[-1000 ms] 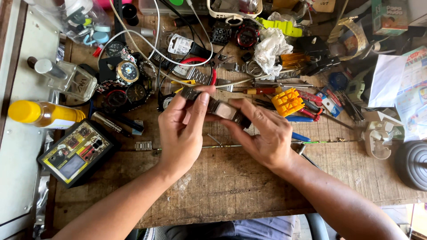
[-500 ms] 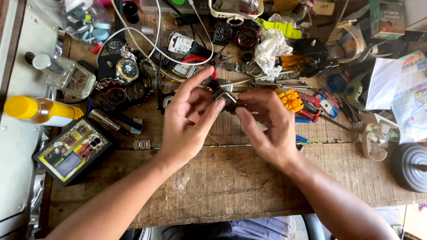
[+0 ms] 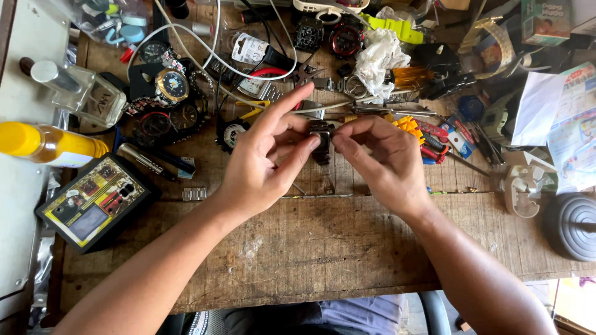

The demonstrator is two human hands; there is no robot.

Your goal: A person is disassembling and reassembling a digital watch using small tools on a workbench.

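Note:
Both my hands meet above the middle of a worn wooden workbench (image 3: 323,248). Between their fingertips sits a small dark wristwatch (image 3: 321,135) with a metal case, its strap hanging down behind the fingers. My left hand (image 3: 264,161) pinches the watch with thumb and middle fingers, its index finger stretched out towards the back. My right hand (image 3: 379,158) pinches the other side with thumb and forefinger. Most of the watch is hidden by the fingers.
Several watches (image 3: 171,87) and a white cable (image 3: 205,46) lie at the back left. A yellow bottle (image 3: 46,144), a glass bottle (image 3: 84,93) and a black tester box (image 3: 93,201) stand left. Screwdrivers, a crumpled tissue (image 3: 379,56), papers (image 3: 571,124) and a dark round weight (image 3: 574,226) crowd the back and right.
My hands have drawn together and lifted the watch from the bench; the fingers now pinch it from both sides. The view has shifted slightly.

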